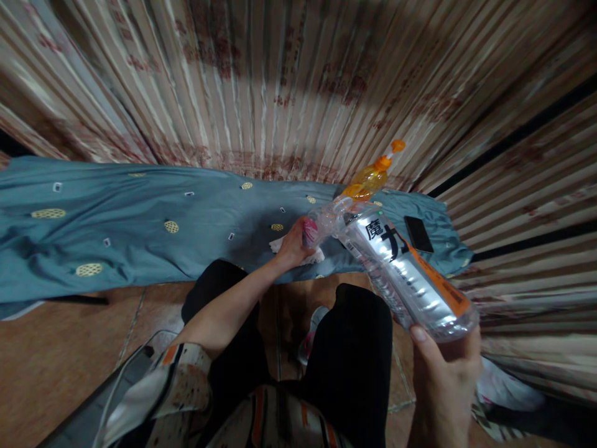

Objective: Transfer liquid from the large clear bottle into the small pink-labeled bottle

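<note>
My right hand (445, 367) is closed round the base of a large clear plastic bottle (410, 274) with a silver and orange label. The bottle is tilted, its neck end pointing up and left. My left hand (295, 244) is wrapped round a small clear bottle (321, 225) with a pink label. The two bottles' neck ends overlap in view; whether they touch I cannot tell. Just beyond them is an orange pump bottle (369, 180) with amber liquid. White tissue (317, 256) lies under my left hand.
The narrow surface is covered by a blue-green cloth (116, 218) with pineapple prints. A dark phone (418, 234) lies on its right end. Pleated patterned curtains (261, 93) hang behind and to the right. My knees (359, 323) are close to the near edge, over a tiled floor (116, 317).
</note>
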The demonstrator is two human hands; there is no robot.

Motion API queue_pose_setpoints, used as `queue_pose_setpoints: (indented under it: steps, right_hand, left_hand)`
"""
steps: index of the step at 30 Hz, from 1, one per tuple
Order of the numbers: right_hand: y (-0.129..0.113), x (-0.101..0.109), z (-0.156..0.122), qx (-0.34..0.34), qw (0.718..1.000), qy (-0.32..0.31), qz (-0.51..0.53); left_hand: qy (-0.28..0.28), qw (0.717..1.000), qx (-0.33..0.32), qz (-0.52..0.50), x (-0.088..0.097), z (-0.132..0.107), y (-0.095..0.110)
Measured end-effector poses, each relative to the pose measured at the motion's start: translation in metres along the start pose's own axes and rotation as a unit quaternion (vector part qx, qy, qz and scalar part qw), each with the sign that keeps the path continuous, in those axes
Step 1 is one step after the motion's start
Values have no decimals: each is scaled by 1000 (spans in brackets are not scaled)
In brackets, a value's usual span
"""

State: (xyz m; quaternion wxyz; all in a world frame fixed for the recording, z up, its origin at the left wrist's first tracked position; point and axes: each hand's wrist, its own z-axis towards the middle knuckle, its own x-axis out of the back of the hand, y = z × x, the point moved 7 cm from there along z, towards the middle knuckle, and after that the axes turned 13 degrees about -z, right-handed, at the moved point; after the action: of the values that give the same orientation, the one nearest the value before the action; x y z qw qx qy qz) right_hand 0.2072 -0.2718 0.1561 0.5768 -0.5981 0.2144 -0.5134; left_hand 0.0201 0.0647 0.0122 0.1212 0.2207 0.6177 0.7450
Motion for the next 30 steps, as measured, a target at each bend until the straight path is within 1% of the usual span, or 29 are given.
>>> queue_pose_setpoints:
  steps: [4,10,15,18,20,27,30]
  right_hand:
    - [-5,-3,-1,24,1000,-9,5]
    - [-3,-4,-1,14,1000,-9,25]
    - [-6,-5,-1,20,1000,-11,16]
    - [-6,-5,-1,8,999,-6,37]
    - [-5,-5,0,3,999,-2,32]
    - [-1,-3,0,26,1000,-7,-6]
    - [-2,-3,0,33,999,-3,-8]
  left_hand:
    - [5,1000,-12,-7,2,0,1]
    - [4,1000,-13,6,2,1,-3]
    - [7,999,-33,-8,2,1,-7]
    - [2,1000,-28,3,1,2,-9]
    - [-1,1000,-22,12,0,2,-8]
    - [-1,1000,-7,14,1,0,-1]
    - [-3,1000,-3,16,1,-1,1]
